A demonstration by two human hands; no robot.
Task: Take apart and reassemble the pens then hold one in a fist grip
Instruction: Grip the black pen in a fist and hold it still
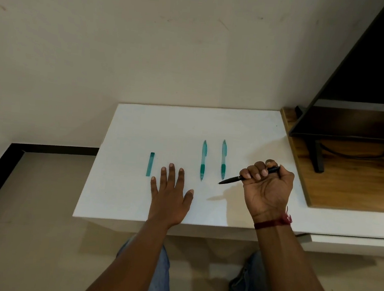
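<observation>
My right hand [267,188] grips a black pen [231,179] in a fist above the white table [141,126]; the pen's tip points left and slightly down, its back end sticks out past the thumb. Two teal see-through pens lie side by side and whole on the table, one [203,159] left of the other [223,159], tips toward me. A teal flat case [150,164] lies further left. My left hand [171,195] rests flat on the table with fingers spread, between the case and the pens, holding nothing.
A dark TV [367,92] on a stand sits on a wooden board [346,183] at the table's right. A plain wall rises behind the table. The floor and my knees in jeans [250,287] are below the front edge.
</observation>
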